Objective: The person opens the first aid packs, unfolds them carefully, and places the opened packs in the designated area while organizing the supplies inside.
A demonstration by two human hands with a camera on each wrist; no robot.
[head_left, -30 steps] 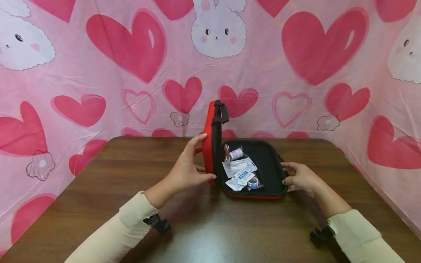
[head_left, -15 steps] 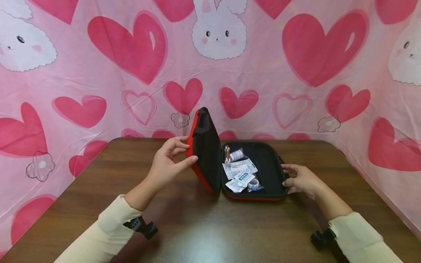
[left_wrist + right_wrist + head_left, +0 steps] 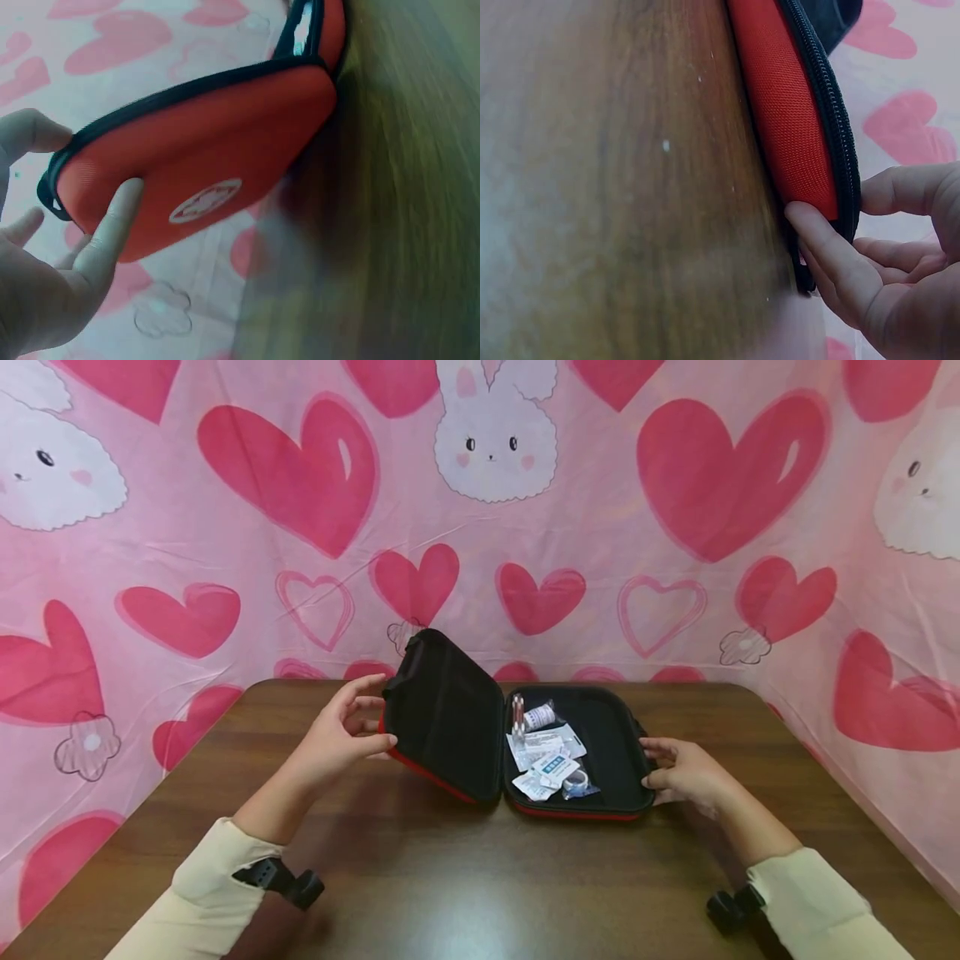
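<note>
A: Where's the lid (image 3: 450, 718) rel. to L hand (image 3: 333, 735)?
B: Directly on its right, touching. L hand pinches the free edge: thumb on the rim, a fingertip on the red outside.
A: R hand (image 3: 686, 768)?
B: Also a pinch, on the outer rim of the base (image 3: 613, 745). Base lies flat, immed. to its left; packets (image 3: 555, 766) are inside, farther left.
A: Key relation?
B: Hinge (image 3: 504, 760), imo. It's to L hand's right, btwn both hands, running away from the person. Lid tilts up from it, leaning twd L hand, edge off the table (image 3: 420, 868).
A: Long axis?
B: Can't tell, lid's foreshortened.
A: Nearer hand?
B: L, def. R's well apart, past the base.
</note>
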